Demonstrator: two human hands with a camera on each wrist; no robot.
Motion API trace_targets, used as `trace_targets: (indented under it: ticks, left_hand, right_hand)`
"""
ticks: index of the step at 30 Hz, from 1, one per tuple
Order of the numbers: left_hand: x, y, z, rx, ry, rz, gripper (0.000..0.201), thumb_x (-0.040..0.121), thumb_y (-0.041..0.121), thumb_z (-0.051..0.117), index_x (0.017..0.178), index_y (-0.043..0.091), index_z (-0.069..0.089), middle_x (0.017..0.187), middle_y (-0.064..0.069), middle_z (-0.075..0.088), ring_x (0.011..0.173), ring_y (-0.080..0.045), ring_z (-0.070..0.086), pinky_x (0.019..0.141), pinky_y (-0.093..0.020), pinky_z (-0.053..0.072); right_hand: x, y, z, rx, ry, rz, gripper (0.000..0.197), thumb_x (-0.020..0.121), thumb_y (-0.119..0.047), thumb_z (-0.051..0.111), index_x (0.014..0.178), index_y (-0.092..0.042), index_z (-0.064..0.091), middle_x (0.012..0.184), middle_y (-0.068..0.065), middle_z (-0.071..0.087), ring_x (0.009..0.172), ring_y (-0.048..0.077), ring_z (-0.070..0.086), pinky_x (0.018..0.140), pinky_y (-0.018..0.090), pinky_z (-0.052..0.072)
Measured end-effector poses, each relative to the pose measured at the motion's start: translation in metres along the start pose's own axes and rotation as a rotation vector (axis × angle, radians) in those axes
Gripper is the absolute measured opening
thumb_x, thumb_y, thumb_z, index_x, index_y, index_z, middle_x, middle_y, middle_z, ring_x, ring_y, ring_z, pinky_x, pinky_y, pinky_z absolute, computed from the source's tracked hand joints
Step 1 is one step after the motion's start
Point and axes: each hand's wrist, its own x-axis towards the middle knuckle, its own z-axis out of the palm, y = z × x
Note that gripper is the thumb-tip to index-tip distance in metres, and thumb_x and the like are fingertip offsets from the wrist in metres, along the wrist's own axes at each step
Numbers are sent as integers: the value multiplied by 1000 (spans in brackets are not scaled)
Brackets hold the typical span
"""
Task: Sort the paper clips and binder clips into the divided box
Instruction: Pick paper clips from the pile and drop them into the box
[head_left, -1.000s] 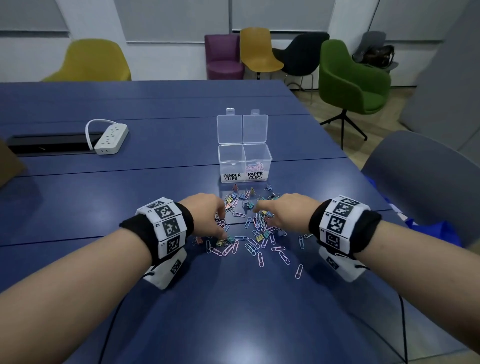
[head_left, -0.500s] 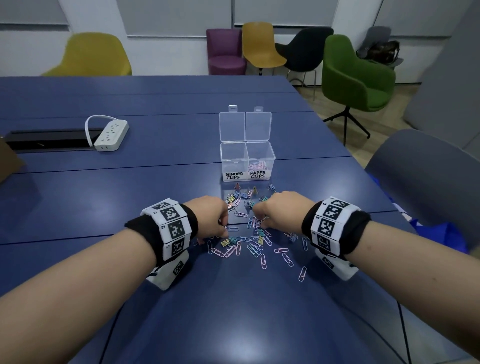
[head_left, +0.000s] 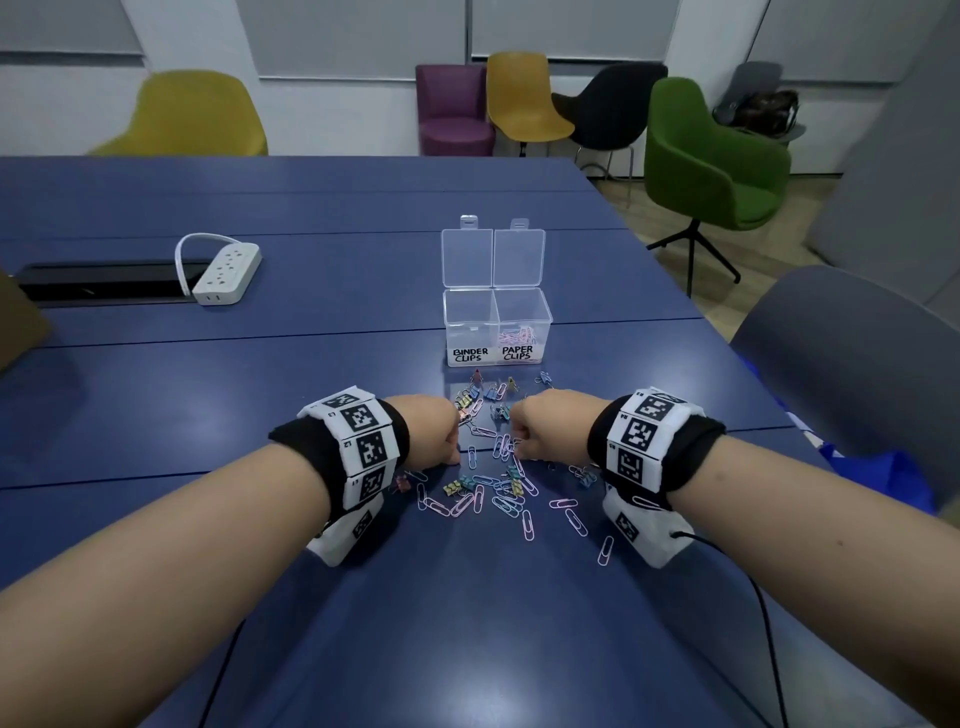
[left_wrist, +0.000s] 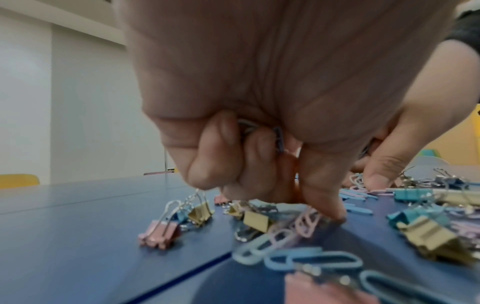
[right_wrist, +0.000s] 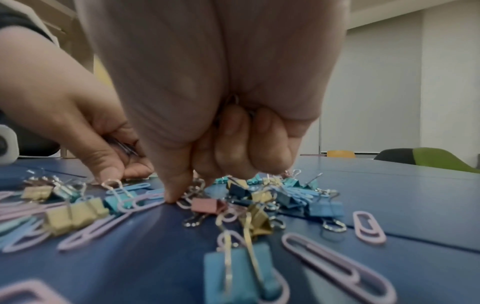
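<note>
The clear divided box (head_left: 448, 332) stands open, labelled BINDER CLIPS left and PAPER CLIPS right; pink paper clips (head_left: 522, 335) lie in the right half. A loose pile of pastel paper clips (head_left: 506, 499) and small binder clips (head_left: 475, 397) lies before it. My left hand (head_left: 457, 457) is down on the pile's left side. It grips blue-grey paper clips (left_wrist: 278, 137) in its curled fingers, and its thumb and forefinger (left_wrist: 333, 209) touch a pink paper clip (left_wrist: 307, 223). My right hand (head_left: 519, 449) is curled on the pile's right side. Silver wire (right_wrist: 233, 100) shows in its palm, and its thumb (right_wrist: 174, 193) touches the table.
A white power strip (head_left: 226, 273) lies at the far left beside a black cable slot (head_left: 104, 283). A grey chair (head_left: 852, 364) stands at the table's right edge, with coloured chairs beyond the far end. Wrist-camera cables trail toward me.
Both hands have curled tighter over the pile, and the right hand has shifted a little to the left. The box has not moved.
</note>
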Motion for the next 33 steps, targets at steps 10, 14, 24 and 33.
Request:
trace_targets:
  ticks: [10,14,24,33]
  left_hand:
    - [-1,0,-15,-336,41,11,26,99,33,41,92,11,53,84,-6,53,75,-21,49,73,-30,43]
    - [3,-11,-15,-620,13,-76,22,97,22,43,81,13,56,65,-3,47,49,-16,41,45,-23,35]
    - [1,-15,-8,-1097,-59,-267,24,94,7,43,71,8,51,60,-3,41,38,-10,31,31,-11,19]
    - [15,-2,-51,-1118,-73,-245,25,91,8,37,68,11,45,59,-2,41,47,-11,30,35,-14,21]
  right_hand:
    - [-3,3,5,-30,-22,3,32,89,-36,53,100,-7,63,99,12,69,93,33,62,81,40,53]
    - [-4,3,6,-41,-23,3,30,90,-35,52,98,-7,60,100,13,68,90,31,61,79,37,50]
    - [-8,-3,3,-67,-25,21,20,89,-31,49,79,-15,48,75,6,49,68,27,45,63,32,42]
    - [-13,-4,1,-51,-27,7,25,90,-28,48,90,-5,58,79,11,56,71,27,49,65,32,43]
